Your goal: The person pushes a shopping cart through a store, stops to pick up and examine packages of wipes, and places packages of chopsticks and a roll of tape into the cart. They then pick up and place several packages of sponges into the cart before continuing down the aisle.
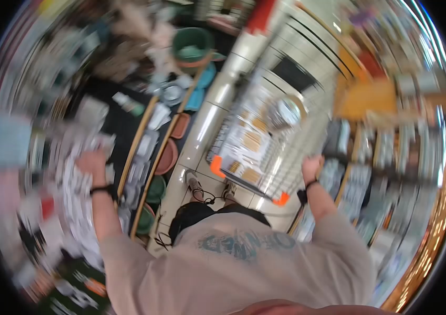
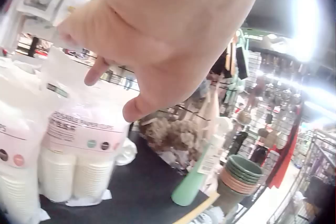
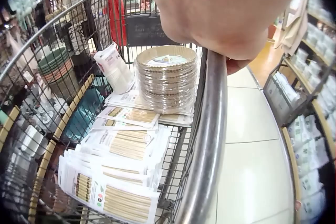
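My left hand point(image 1: 92, 167) reaches over a shelf of bagged disposable paper cups. In the left wrist view, that hand point(image 2: 163, 45) is over a pack of paper cups point(image 2: 84, 134), thumb and fingers spread apart, the thumb overlapping the pack's right edge. A second cup pack point(image 2: 18, 140) stands beside it. My right hand point(image 3: 226, 19) grips the metal rail point(image 3: 207, 140) of a shopping cart, its fingers partly hidden behind the rail. Inside the cart lie flat packs of wooden sticks point(image 3: 126, 145), a wrapped stack of round trays point(image 3: 165, 82) and a bag of white cups point(image 3: 115, 69).
A green bottle point(image 2: 189, 184) and stacked plant pots point(image 2: 241, 174) stand right of the cup packs. Wood-edged shelves with white packs point(image 3: 307, 155) line the aisle's other side. Tiled floor point(image 3: 249, 155) runs alongside the cart. Much of the head view is blurred.
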Available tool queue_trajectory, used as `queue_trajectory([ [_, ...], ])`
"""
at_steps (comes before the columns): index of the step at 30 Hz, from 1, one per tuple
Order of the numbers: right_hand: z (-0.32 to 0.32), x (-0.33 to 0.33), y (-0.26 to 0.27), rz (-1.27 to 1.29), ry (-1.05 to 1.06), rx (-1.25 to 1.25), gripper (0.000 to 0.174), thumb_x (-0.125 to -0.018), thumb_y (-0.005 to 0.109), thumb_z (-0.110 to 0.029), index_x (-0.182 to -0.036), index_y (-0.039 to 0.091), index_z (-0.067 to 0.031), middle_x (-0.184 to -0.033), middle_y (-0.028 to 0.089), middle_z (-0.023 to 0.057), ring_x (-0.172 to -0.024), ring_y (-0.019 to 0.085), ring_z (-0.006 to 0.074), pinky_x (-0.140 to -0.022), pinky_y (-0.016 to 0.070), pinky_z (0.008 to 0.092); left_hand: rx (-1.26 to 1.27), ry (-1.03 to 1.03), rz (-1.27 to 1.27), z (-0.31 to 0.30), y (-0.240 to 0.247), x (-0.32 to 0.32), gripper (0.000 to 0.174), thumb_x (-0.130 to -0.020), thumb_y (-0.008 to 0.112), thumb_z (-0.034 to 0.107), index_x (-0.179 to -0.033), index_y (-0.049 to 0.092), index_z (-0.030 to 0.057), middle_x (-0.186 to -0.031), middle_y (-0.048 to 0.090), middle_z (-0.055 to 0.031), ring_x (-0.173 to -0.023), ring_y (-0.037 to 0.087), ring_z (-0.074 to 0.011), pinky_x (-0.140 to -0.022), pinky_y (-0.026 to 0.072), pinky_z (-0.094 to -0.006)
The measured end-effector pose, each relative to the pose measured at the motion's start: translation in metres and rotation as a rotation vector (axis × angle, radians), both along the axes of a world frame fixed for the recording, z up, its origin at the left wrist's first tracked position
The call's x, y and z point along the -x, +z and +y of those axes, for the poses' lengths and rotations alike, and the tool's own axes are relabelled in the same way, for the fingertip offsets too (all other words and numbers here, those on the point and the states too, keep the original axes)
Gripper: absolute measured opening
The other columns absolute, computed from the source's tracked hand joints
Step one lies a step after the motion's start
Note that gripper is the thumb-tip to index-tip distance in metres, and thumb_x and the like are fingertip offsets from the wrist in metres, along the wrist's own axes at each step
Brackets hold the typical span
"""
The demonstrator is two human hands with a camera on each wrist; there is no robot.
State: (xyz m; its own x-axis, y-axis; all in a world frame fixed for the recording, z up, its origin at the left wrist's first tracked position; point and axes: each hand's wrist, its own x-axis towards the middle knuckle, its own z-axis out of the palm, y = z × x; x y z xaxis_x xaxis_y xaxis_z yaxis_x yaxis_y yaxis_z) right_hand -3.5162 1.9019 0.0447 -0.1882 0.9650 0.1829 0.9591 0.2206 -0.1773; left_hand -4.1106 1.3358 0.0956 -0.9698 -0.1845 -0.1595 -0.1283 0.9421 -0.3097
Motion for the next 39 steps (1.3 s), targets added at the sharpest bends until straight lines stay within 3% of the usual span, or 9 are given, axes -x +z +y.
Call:
queue_trajectory([
  [3, 0.012, -0.009, -0.027, 0.217, -0.090, 0.085, 0.035, -0.085, 0.063, -0.015, -0.111, 0.049, 0.0019, -0.099, 0.065, 0.0310, -0.095, 0.062, 0.0493, -0.082, 0.0509, 0.0530, -0.080, -0.045, 0.213, 0.040, -0.007, -0.011, 0.075, -0.081, 0.064, 0.064, -0.112, 0.066, -0.0038, -0.137, 0.044, -0.0373, -0.119, 0.050, -0.0497, -0.097, 0.0431, -0.0541],
  [11, 0.006, 0.011, -0.013, 0.241, -0.213, 0.198, 0.030, -0.089, 0.057, -0.014, -0.109, 0.040, -0.0001, -0.093, 0.066, 0.0290, -0.086, 0.065, 0.0477, -0.077, 0.0528, 0.0540, -0.879, -1.035, 0.162, 0.287, 0.094, -0.127, 0.045, -0.079, 0.078, 0.033, -0.106, 0.065, -0.0004, -0.113, 0.063, -0.0210, -0.108, 0.057, -0.0371, -0.097, 0.0421, -0.0469],
  [14, 0.005, 0.016, -0.001, 0.223, -0.279, 0.297, 0.030, -0.089, 0.057, -0.015, -0.110, 0.040, -0.0006, -0.093, 0.066, 0.0287, -0.085, 0.065, 0.0473, -0.077, 0.0530, 0.0540, -1.067, -1.020, -0.364, 0.379, 0.108, -0.198, 0.053, -0.081, 0.076, 0.035, -0.112, 0.062, -0.0055, -0.114, 0.061, -0.0251, -0.111, 0.056, -0.0399, -0.098, 0.0436, -0.0438],
  [19, 0.005, 0.014, -0.003, 0.268, -0.266, 0.284, 0.029, -0.089, 0.058, -0.013, -0.106, 0.039, -0.0004, -0.086, 0.064, 0.0275, -0.079, 0.065, 0.0478, -0.069, 0.0519, 0.0548, -0.724, -0.888, -0.761, 0.526, 0.055, -0.247, 0.064, -0.080, 0.070, 0.045, -0.120, 0.061, -0.0041, -0.113, 0.065, -0.0287, -0.107, 0.063, -0.0413, -0.094, 0.0494, -0.0429],
  [25, 0.002, 0.012, -0.001, 0.328, -0.267, 0.324, 0.031, -0.089, 0.058, -0.014, -0.109, 0.040, 0.0000, -0.093, 0.063, 0.0284, -0.082, 0.064, 0.0473, -0.072, 0.0518, 0.0543, -0.662, -0.929, -0.514, 0.611, -0.101, -0.199, 0.058, -0.081, 0.067, 0.042, -0.128, 0.061, 0.0100, -0.124, 0.060, -0.0285, -0.119, 0.054, -0.0423, -0.102, 0.0451, -0.0457],
  [26, 0.004, 0.012, 0.000, 0.329, -0.258, 0.330, 0.032, -0.089, 0.058, -0.014, -0.111, 0.040, 0.0002, -0.095, 0.063, 0.0286, -0.083, 0.064, 0.0471, -0.073, 0.0518, 0.0544, -0.635, -0.859, -0.519, 0.616, -0.107, -0.197, 0.062, -0.080, 0.070, 0.043, -0.125, 0.059, 0.0010, -0.130, 0.058, -0.0246, -0.135, 0.039, -0.0355, -0.108, 0.0388, -0.0430],
  [28, 0.006, 0.013, 0.006, 0.320, -0.282, 0.376, 0.030, -0.089, 0.057, -0.014, -0.109, 0.041, 0.0000, -0.095, 0.062, 0.0282, -0.082, 0.064, 0.0466, -0.072, 0.0521, 0.0540, -0.535, -0.814, -0.522, 0.625, -0.106, -0.203, 0.068, -0.080, 0.071, 0.043, -0.137, 0.054, 0.0093, -0.153, 0.030, -0.0267, -0.140, 0.031, -0.0421, -0.112, 0.0340, -0.0462],
  [34, 0.007, 0.016, 0.009, 0.322, -0.298, 0.400, 0.026, -0.089, 0.057, -0.012, -0.106, 0.042, 0.0002, -0.093, 0.062, 0.0274, -0.079, 0.063, 0.0467, -0.070, 0.0521, 0.0535, -0.491, -0.832, -0.485, 0.669, -0.152, -0.185, 0.071, -0.079, 0.068, 0.042, -0.143, 0.050, 0.0171, -0.160, 0.007, -0.0267, -0.141, 0.028, -0.0462, -0.113, 0.0358, -0.0467],
  [39, 0.012, 0.015, 0.003, 0.329, -0.275, 0.348, 0.026, -0.088, 0.058, -0.011, -0.105, 0.041, 0.0001, -0.092, 0.062, 0.0271, -0.078, 0.063, 0.0464, -0.069, 0.0516, 0.0532, -0.354, -0.707, -0.513, 0.700, -0.149, -0.196, 0.064, -0.081, 0.067, 0.040, -0.136, 0.053, 0.0118, -0.152, 0.027, -0.0239, -0.120, 0.057, -0.0416, -0.101, 0.0484, -0.0449],
])
